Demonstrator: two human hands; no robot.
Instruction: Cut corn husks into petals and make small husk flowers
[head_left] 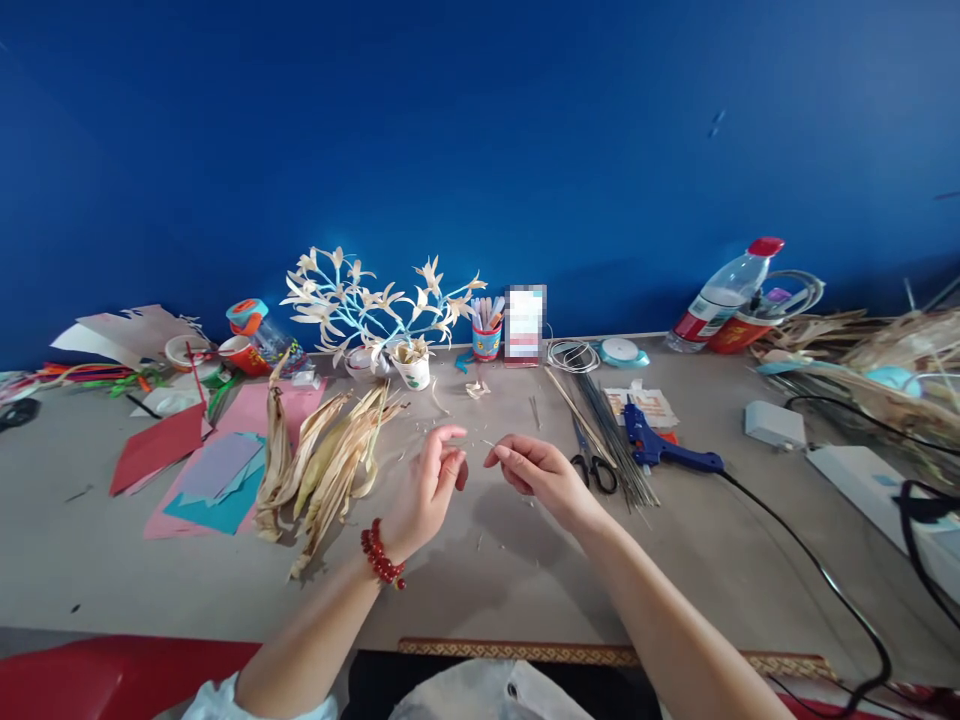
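Over the middle of the table my left hand (431, 485), with a red bead bracelet (381, 555) at the wrist, has its thumb and index finger apart and nothing visible between them. My right hand (544, 475) faces it, thumb and index fingertip pinched together. A tiny thin pale sliver seems to stick out from that pinch; its kind is too small to tell. Dried corn husks (330, 460) lie left of my left hand. Black-handled scissors (596, 472) and a bundle of thin dark wires (619, 445) rest just right of my right hand.
A blue glue gun (664, 445) trails a black cord at right. Husk flowers (375, 300) stand in a white cup (412, 370) at the back, near a pen cup (487, 342) and phone (525, 325). Coloured paper (217, 470) lies left; a bottle (720, 300) leans at back right.
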